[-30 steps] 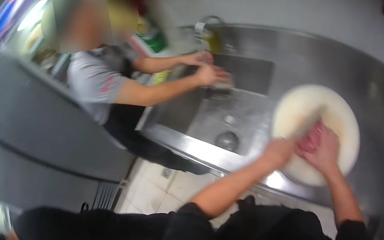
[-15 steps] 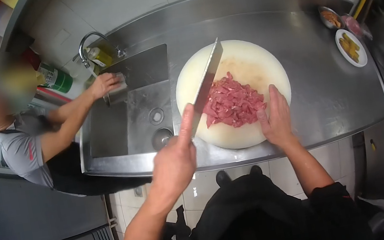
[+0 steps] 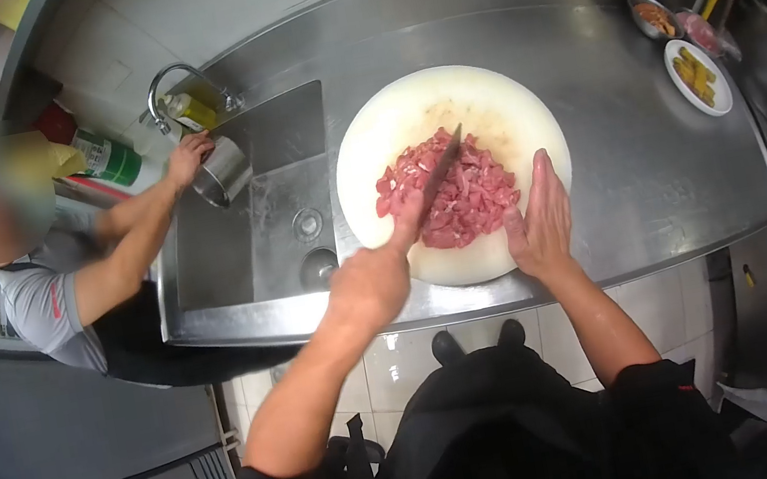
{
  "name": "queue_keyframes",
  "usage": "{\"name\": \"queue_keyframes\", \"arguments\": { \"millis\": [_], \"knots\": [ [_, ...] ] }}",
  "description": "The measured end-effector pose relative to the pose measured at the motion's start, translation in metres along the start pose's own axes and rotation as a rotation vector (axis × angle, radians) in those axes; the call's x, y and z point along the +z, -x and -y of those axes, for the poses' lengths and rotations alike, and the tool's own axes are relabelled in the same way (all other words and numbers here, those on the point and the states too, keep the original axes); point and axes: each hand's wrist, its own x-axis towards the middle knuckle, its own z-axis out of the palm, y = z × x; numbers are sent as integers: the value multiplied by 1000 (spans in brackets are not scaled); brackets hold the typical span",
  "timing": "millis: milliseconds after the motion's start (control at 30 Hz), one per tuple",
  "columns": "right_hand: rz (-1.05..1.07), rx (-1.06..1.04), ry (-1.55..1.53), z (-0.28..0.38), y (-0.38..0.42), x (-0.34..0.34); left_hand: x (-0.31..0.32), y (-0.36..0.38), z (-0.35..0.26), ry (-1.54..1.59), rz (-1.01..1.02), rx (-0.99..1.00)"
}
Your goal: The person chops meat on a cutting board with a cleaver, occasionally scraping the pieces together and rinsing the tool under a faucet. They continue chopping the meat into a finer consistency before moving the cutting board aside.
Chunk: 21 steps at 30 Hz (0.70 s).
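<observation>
My left hand (image 3: 373, 287) is wrapped round the handle of a broad-bladed knife, its index finger stretched along the blade. The knife blade (image 3: 444, 168) stands nearly edge-on over a pile of chopped raw red meat (image 3: 480, 208), overlapping its middle. Beneath the meat lies a round white cutting board (image 3: 367, 141). At the pile's lower right, my right hand (image 3: 543, 225) holds nothing. Its fingers are straight, with the thumb apart and close to the meat.
On the left a co-worker (image 3: 60, 304) holds a metal container (image 3: 224, 172) over the sink (image 3: 287, 210), near the tap (image 3: 164, 78). A plate of yellowish-green pieces (image 3: 696, 77), a metal bowl (image 3: 654, 18) and a pink bag (image 3: 702, 34) sit at the counter's right.
The knife came from the left of the pile, broad side showing, to down over the meat, edge-on. My left hand moved right with it. The co-worker's container is now tilted and more visible.
</observation>
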Motion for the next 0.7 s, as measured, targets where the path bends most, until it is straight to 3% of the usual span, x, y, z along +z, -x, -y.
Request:
{"name": "queue_keyframes", "arguments": {
  "millis": [67, 167, 233, 400, 500, 633, 700],
  "knots": [
    [17, 12, 13, 0, -1, -2, -35, 14, -9, 12, 40, -23],
    [-9, -26, 13, -4, -1, 1, -7, 23, -2, 212, -167, 39],
    [5, -21, 17, -4, -1, 1, 14, -4, -3, 3, 63, -15],
    [0, -8, -6, -3, -3, 0, -33, 32, -13, 196, -105, 4],
    [0, -4, -15, -4, 1, 0, 5, 4, -21, -18, 36, -7],
    [-7, -11, 7, -6, 0, 0, -30, 31, -22, 200, -118, 22],
    [-19, -18, 0, -6, 1, 2, 0, 7, -19, 58, -3, -8]
  ]
}}
